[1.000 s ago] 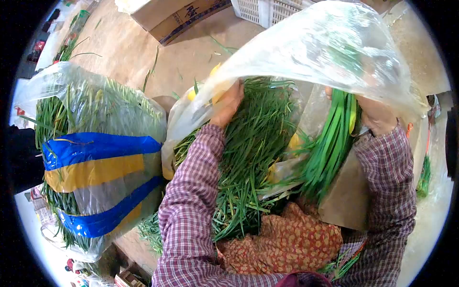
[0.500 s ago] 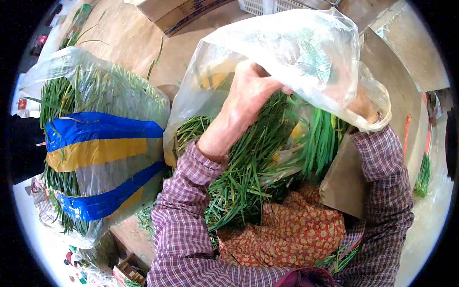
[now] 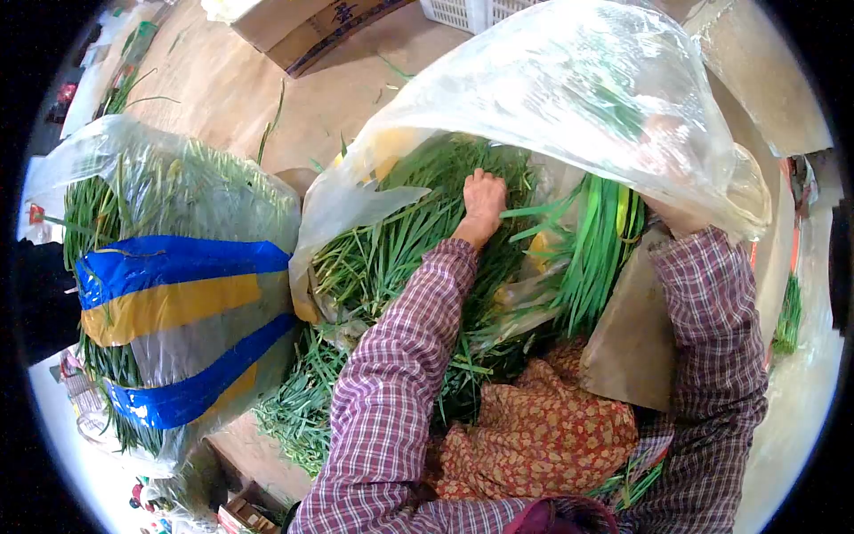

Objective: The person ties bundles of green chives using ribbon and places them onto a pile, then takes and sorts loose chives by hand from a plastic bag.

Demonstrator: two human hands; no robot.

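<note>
Characters (image 3: 343, 12) mark the carton (image 3: 307, 34); left hand (image 3: 485, 198) touches greens (image 3: 382, 258).

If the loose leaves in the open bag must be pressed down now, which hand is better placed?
Probably the left hand: it is at the leaves, in plain view. The right hand is farther off, behind the clear bag, near the green bundle, and its grip is hard to see.

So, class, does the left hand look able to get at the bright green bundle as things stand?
Probably yes: the left hand is near the bundle, whose lower part the bag leaves uncovered; nothing seems to block the way.
</note>
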